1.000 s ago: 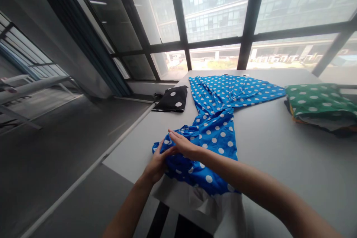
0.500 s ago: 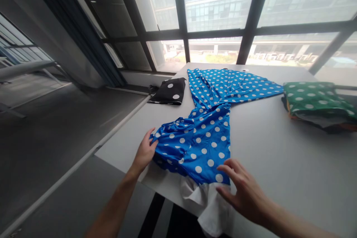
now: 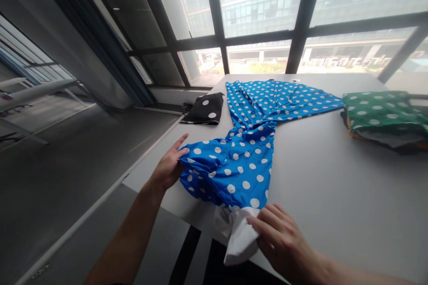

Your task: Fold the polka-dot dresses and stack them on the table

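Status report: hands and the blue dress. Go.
Left hand flat on blue polka-dot dress edge. Right hand on its white collar at table edge. Nothing in the way.

A blue polka-dot dress (image 3: 247,151) is lying across a grey tabletop (image 3: 334,187). The left hand (image 3: 169,167) is touching its bunched edge; the right hand (image 3: 281,238) is resting on its white collar (image 3: 239,236). Folded green spotted fabric (image 3: 381,113) is sitting far right.
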`<state>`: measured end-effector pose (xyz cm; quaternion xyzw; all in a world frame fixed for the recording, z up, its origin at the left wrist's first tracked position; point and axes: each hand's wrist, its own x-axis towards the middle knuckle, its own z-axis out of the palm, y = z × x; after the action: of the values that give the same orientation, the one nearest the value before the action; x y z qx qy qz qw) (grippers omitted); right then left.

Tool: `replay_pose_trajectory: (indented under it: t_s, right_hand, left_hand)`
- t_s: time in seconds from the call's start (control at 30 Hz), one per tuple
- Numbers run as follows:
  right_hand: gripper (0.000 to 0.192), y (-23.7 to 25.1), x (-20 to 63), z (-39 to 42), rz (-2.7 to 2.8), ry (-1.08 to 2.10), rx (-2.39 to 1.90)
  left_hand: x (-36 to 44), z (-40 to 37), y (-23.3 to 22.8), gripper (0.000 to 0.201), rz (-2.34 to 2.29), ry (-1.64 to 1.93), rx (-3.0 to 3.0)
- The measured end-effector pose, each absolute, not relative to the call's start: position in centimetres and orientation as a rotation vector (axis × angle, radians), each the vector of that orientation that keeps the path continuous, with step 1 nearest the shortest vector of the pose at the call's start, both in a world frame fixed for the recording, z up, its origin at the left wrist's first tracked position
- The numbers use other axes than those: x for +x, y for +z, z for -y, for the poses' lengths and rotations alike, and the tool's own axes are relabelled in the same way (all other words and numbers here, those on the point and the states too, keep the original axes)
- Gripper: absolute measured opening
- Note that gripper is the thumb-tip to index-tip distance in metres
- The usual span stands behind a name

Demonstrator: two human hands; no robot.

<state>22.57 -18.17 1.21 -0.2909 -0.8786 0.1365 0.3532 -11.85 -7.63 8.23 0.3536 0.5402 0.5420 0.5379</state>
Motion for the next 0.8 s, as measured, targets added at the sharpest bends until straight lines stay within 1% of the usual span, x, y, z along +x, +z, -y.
replay_pose_trajectory:
  t_s: [0.1,0.2,0.3,0.37,0.43,0.5,0.57,0.67,0.73,0.8]
  right_hand:
    - [0.02,2.2,21.9,17.9,2.372,0.563,-0.739]
    - [0.012,2.3,21.2,17.0,2.427,0.72,-0.813]
    - [0.022,1.4,20.5,15.4,2.375,0.639,-0.982]
    - [0.036,0.4,19.8,14.3,2.355,0.534,-1.076]
    - [0.051,-0.7,19.1,13.6,2.395,0.469,-1.104]
    - [0.059,-1.7,18.6,13.4,2.485,0.471,-1.065]
    - [0.061,-2.5,18.5,13.6,2.568,0.51,-1.024]
    - [0.062,-3.1,19.5,13.6,2.636,0.556,-0.987]
    - [0.064,-3.0,21.3,13.1,2.656,0.584,-0.957]
    - [0.065,-2.6,23.9,12.3,2.676,0.649,-0.927]
  left_hand:
    - [-13.8,8.4,7.9,0.078,-1.369,1.213,0.94]
    - [-15.7,9.2,5.8,0.074,-1.514,1.041,1.113]
    - [-16.9,9.5,3.3,0.067,-1.623,0.92,1.356]
    - [-17.2,9.5,2.1,0.068,-1.796,0.877,1.494]
    - [-16.7,9.3,1.9,0.068,-2.046,0.825,1.65]
    - [-15.5,8.9,2.5,0.064,-2.176,0.8,1.861]
    - [-13.6,8.1,3.2,0.056,-2.011,0.792,2.116]
    - [-10.8,6.4,3.0,0.05,-1.495,0.603,2.383]
    - [-9.3,5.3,1.8,0.052,-1.292,0.398,2.475]
    - [-7.8,4.7,0.4,0.058,-1.233,0.233,2.531]
